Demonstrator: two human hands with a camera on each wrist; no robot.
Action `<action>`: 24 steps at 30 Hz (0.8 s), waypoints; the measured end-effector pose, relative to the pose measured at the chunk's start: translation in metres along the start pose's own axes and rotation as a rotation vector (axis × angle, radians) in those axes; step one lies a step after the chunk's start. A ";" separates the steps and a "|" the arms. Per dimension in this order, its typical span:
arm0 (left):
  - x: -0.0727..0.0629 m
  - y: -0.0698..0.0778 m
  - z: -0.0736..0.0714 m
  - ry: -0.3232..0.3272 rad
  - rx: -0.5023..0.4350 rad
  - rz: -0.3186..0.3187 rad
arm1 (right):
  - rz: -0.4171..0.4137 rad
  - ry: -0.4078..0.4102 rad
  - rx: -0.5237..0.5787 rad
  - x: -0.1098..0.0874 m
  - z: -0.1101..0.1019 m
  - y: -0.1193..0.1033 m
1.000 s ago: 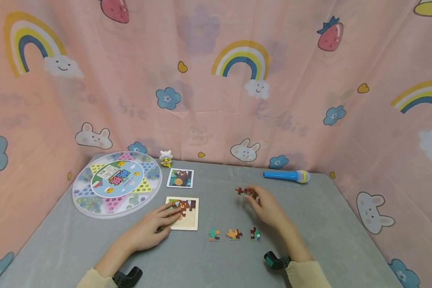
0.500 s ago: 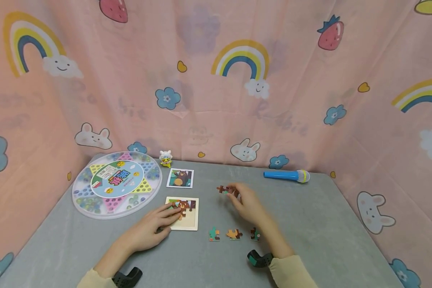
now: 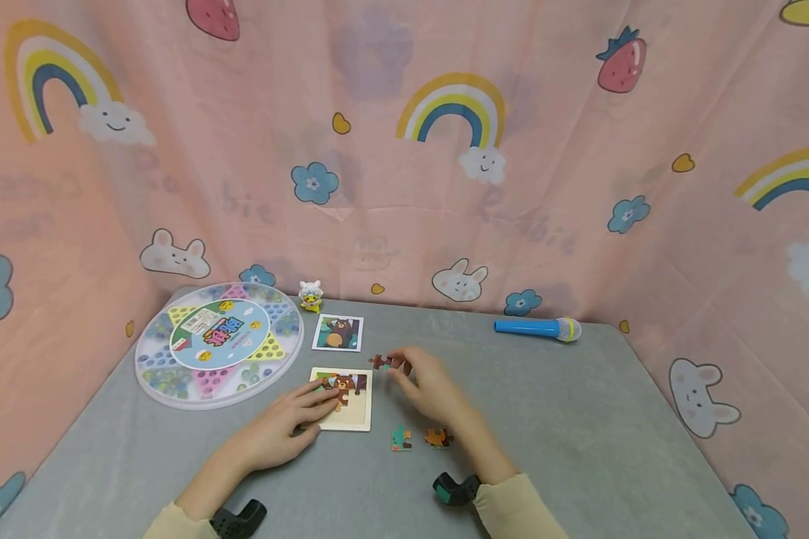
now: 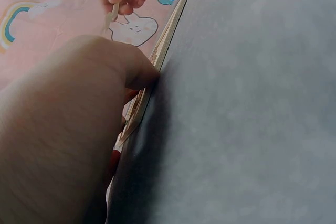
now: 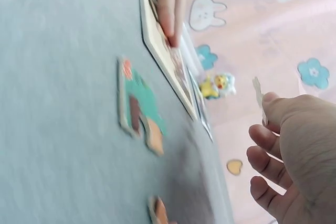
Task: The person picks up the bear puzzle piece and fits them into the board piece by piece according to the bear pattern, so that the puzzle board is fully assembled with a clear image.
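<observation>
My right hand pinches a brown jigsaw puzzle piece between thumb and fingertips, raised just beyond the right corner of the wooden puzzle tray. In the right wrist view that puzzle piece shows edge-on, with the other fingers loosely bent below. My left hand rests on the tray's left side, fingers laid over it and thumb at its near edge. Fitted pieces with a bear's face fill the tray's upper part; bare wood shows at lower right. Part of the picture is hidden under the left fingers.
A teal puzzle piece and an orange one lie right of the tray. Behind it is a bear picture card. A round Chinese checkers board, a small figurine and a blue toy microphone stand farther back.
My right hand has carried the brown puzzle piece leftward, up to the tray. Its forearm now covers the rightmost loose piece. My left hand has stayed in place.
</observation>
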State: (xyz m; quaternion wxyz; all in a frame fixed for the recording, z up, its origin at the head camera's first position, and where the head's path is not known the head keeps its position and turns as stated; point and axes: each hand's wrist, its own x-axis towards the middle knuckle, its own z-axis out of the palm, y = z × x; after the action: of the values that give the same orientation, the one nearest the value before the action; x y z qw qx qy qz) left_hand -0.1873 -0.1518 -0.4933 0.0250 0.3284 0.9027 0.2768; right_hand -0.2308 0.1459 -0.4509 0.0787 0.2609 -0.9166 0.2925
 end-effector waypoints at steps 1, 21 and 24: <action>0.000 0.000 0.000 0.000 0.000 0.000 | -0.005 -0.008 0.003 0.001 0.002 -0.002; 0.000 -0.002 0.001 0.000 -0.018 0.006 | -0.026 -0.198 0.060 -0.004 0.035 -0.019; 0.000 -0.003 0.001 -0.005 -0.014 0.002 | -0.025 -0.194 0.059 -0.005 0.037 -0.017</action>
State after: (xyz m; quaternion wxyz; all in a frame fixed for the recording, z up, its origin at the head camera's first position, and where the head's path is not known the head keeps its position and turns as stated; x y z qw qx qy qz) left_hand -0.1888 -0.1530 -0.4954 0.0291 0.3298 0.9003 0.2825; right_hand -0.2174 0.1148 -0.4739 -0.0147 0.3018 -0.9075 0.2916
